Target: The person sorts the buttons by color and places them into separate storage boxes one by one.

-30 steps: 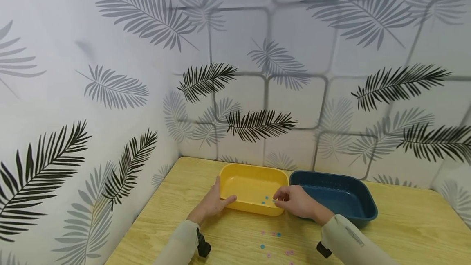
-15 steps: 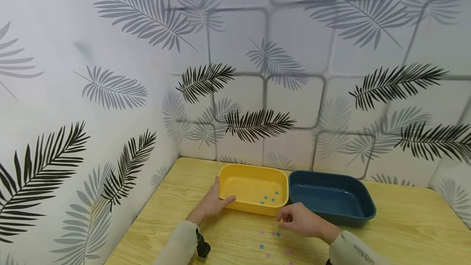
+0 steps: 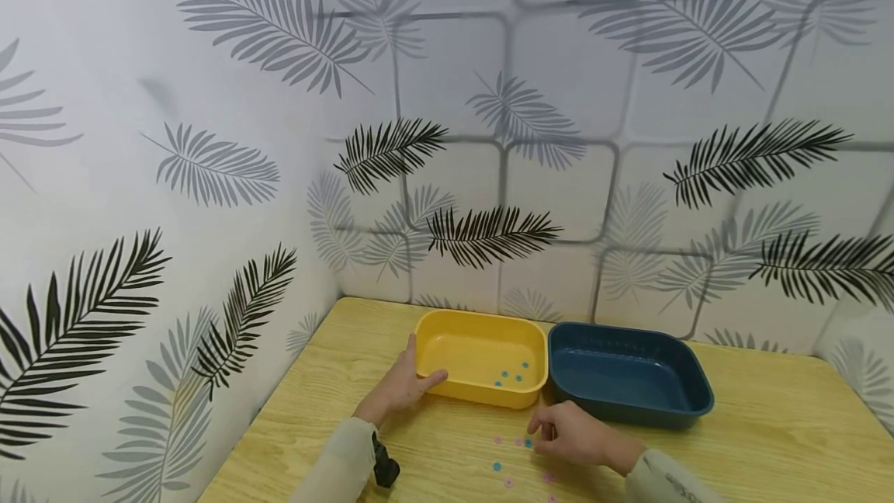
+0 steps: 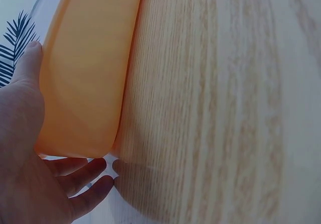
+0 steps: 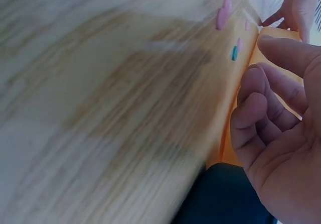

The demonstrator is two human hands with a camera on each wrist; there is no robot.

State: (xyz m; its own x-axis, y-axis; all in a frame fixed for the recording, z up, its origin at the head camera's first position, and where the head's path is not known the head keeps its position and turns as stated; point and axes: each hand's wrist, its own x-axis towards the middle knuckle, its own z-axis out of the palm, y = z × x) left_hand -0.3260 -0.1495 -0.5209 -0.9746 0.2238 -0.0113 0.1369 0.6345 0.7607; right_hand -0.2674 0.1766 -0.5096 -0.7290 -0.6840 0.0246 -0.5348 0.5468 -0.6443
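Note:
My left hand (image 3: 401, 385) rests against the left end of a yellow plastic tub (image 3: 482, 393); its thumb lies at the near rim and the other fingers reach round the corner, loosely bent in the left wrist view. Inside the tub, at its right end, lie several small blue discs (image 3: 504, 374). My right hand (image 3: 571, 433) hovers low over the table, right beside a blue disc (image 3: 528, 443) and a pink disc (image 3: 519, 442). In the right wrist view its fingers (image 5: 251, 108) are loosely curled, the thumb stands apart, and nothing shows between them.
A dark blue tub (image 3: 628, 411) stands right of the yellow one, their ends almost touching. More pink discs (image 3: 508, 483) and a blue disc (image 3: 497, 466) are scattered on the wooden table (image 3: 433, 456) in front. A leaf-patterned wall (image 3: 461, 278) rises behind.
My right hand has left the yellow tub's right end and come down to the table by the loose discs. One more blue disc shows in the tub. My left hand stays put.

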